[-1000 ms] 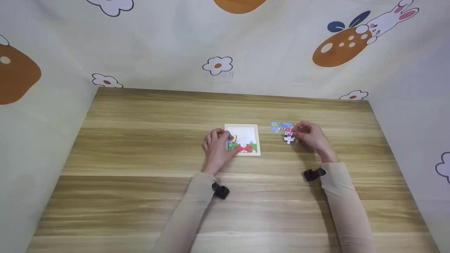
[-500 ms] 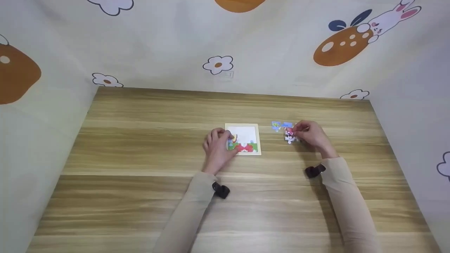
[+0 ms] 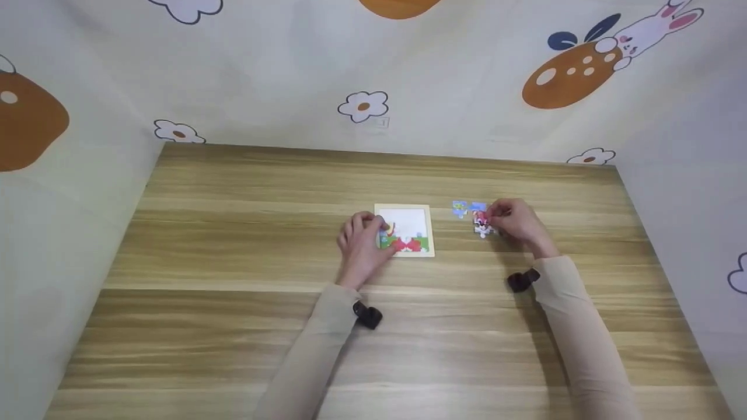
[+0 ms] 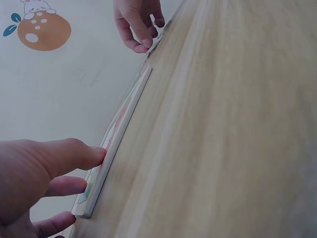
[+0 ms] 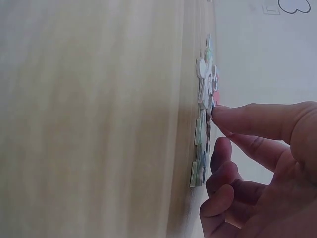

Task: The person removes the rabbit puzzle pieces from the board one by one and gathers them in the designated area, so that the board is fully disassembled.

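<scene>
A square jigsaw frame (image 3: 432,230) with a white base lies mid-table, pieces along its bottom and left showing green, red and white. Over its left side, my left hand (image 3: 363,242) holds it, the thumb (image 4: 91,156) along the front rim in the left wrist view and the fingers curled at the left edge. To the right, my right hand (image 3: 516,221) pinches a red-and-white puzzle piece (image 3: 481,218) between thumb and index finger, close over other pieces. In the right wrist view, stacked puzzle pieces (image 5: 197,173) lie under and beside the fingers, partly hidden by them.
Two blue puzzle pieces lie just behind: one with a yellow-green patch (image 3: 459,208), one plain blue (image 3: 478,206). A wood-grain table (image 3: 233,233) extends around, bounded by a patterned wall cloth (image 3: 280,81) at back and sides. Black cameras sit on both wrists.
The right hand stays by the loose pieces, and the red-and-white piece in its fingers shifts slightly. The left hand keeps its place on the frame. The head view drifts slightly.
</scene>
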`<control>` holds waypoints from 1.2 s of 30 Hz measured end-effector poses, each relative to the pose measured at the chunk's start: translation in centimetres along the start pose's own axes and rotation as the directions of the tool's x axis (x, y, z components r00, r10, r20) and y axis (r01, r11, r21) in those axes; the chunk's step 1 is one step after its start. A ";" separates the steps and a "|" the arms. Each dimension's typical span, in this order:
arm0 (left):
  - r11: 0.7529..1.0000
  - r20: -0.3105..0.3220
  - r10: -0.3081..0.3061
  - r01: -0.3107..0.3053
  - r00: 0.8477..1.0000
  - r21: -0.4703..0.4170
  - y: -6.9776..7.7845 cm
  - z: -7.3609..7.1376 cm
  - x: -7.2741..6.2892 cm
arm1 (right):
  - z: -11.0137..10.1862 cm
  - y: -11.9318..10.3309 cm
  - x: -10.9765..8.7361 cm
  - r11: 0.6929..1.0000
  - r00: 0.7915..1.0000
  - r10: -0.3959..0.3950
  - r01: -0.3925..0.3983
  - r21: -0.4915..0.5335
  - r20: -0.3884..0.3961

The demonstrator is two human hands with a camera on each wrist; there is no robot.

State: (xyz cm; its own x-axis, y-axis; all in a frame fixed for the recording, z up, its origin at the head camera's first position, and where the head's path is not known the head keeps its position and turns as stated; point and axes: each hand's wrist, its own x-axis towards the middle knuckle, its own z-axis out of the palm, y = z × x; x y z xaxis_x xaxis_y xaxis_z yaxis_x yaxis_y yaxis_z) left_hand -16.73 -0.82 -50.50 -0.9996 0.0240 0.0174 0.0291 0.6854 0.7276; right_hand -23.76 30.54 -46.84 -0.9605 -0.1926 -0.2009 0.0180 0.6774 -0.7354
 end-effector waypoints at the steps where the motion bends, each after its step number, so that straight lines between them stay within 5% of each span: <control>1: 1.000 0.001 -0.001 0.001 1.000 0.001 0.0 0.0 0.0 | 0.0 0.0 0.0 1.000 1.000 -0.001 0.001 -0.004 0.001; 22: 1.000 0.014 -0.019 0.018 1.000 0.017 0.0 0.1 0.1 | 0.0 -0.4 -0.3 0.999 1.000 0.018 -0.018 -0.027 0.002; 36: 0.999 0.004 -0.008 0.008 1.000 -0.033 -0.1 -0.3 0.0 | 1.4 -1.5 -0.8 0.997 0.997 -0.079 0.079 -0.025 -0.022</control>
State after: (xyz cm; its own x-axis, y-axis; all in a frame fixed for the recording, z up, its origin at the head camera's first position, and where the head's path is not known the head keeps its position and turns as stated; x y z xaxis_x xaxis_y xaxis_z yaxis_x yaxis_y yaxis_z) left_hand -16.68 -1.18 -50.37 -0.9997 0.0215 0.0084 0.0205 0.6612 0.7500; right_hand -22.64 28.68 -46.55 -0.9647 -0.2303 -0.1277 -0.0647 0.6775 -0.7327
